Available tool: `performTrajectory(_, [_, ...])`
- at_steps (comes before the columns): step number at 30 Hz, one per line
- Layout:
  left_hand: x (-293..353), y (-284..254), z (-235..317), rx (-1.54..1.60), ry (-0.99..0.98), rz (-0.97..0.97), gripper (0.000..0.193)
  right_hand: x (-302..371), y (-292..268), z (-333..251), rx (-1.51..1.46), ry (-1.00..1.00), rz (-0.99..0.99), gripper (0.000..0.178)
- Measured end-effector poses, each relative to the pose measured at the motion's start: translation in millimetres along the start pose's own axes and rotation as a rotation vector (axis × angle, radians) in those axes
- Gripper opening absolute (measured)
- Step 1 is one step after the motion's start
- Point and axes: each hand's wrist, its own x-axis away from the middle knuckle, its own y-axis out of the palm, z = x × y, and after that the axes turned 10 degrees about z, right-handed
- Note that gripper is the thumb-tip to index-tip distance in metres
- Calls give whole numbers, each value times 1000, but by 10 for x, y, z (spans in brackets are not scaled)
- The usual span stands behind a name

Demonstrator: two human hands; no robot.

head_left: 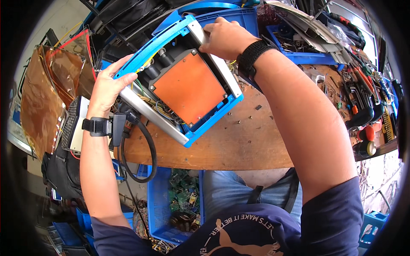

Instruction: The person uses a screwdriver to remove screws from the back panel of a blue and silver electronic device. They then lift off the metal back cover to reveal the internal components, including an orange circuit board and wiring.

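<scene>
- Device [188, 85]: open-framed and boxy, held at a slant over the left part of the wooden table [252, 143]; whether its underside rests there, I cannot tell.
- Left hand [106, 87]: gripping the near-left corner, thumb over the blue edge.
- Right hand [226, 38]: closed on the far end of the right-side rail, fingers bent.
- Handling: probably fairly heavy and stiff; the smooth rails [153, 116] may be slippery. The thin wires [150, 100] inside look the most fragile part.
- Hold: the rails or blue corners seem soundest, one hand per side, clear of the wiring.
- Looks: bright blue ends, silver rails, and a flat orange plate [188, 90] with screws at its corners, set on a dark block.
</scene>
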Motion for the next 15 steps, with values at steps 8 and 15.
performTrajectory(8, [1, 2, -77, 48, 7, 8, 64, -38, 49, 27, -24, 8, -23, 54])
performTrajectory(15, [-43, 4, -65, 78, -38, 5, 64, -141, 165, 110, -22, -51, -17, 54])
